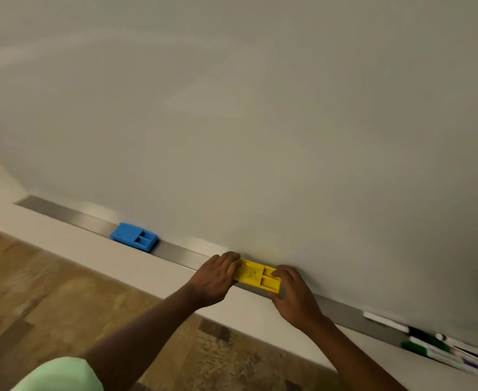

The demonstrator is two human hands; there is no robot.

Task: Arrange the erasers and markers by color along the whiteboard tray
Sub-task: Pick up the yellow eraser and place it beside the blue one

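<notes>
A yellow eraser (256,275) lies on the metal whiteboard tray (71,217) near the middle of the view. My left hand (213,277) grips its left end and my right hand (294,294) grips its right end. Further left along the tray sits a blue eraser (134,237), apart from both hands. At the tray's right end lie several markers: a white one with a black cap (387,322), a green-capped one (427,351), and others bunched together and blurred.
The whiteboard (260,122) fills the upper view. Below the tray runs a white ledge (113,261), then wooden flooring (34,300). A green sleeve (62,375) shows at the bottom left.
</notes>
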